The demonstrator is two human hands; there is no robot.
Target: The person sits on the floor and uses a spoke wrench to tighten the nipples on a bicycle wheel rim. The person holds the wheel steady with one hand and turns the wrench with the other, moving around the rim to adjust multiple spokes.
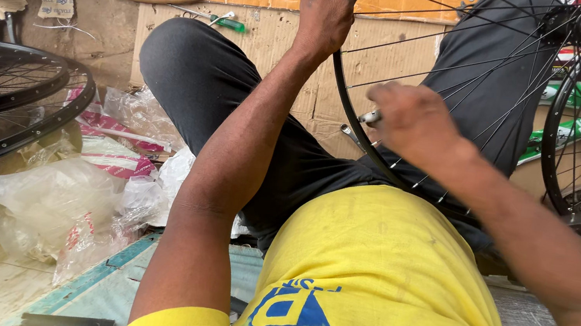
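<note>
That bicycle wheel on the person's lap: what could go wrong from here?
The left hand grips only the top of the wheel rim, so the wheel could twist or slip off the lap. The right hand holds a small metal tool among tight spokes; a slip might pinch fingers. It is blurred, so its exact grip is unclear.
</note>
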